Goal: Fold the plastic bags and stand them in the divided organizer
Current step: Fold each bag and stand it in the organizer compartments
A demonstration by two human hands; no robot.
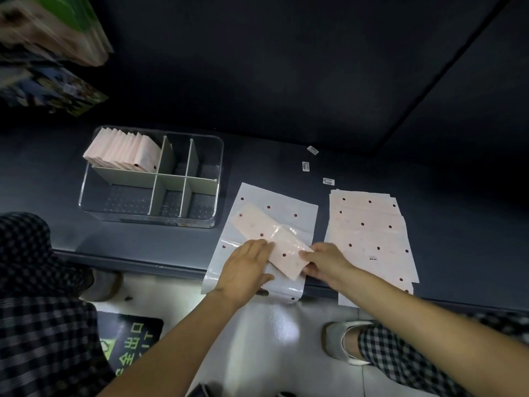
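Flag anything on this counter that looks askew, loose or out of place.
Three small barcode stickers lie loose on the dark counter behind the flat bags. The bag under the hands overhangs the counter's front edge. The folded strip lies diagonally, mid-fold. The organizer looks tidy.

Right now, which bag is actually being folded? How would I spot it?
On the dark counter, right of the clear organizer, lies a flat white bag. The narrow pink strip slanting across it, under both hands, is the one.
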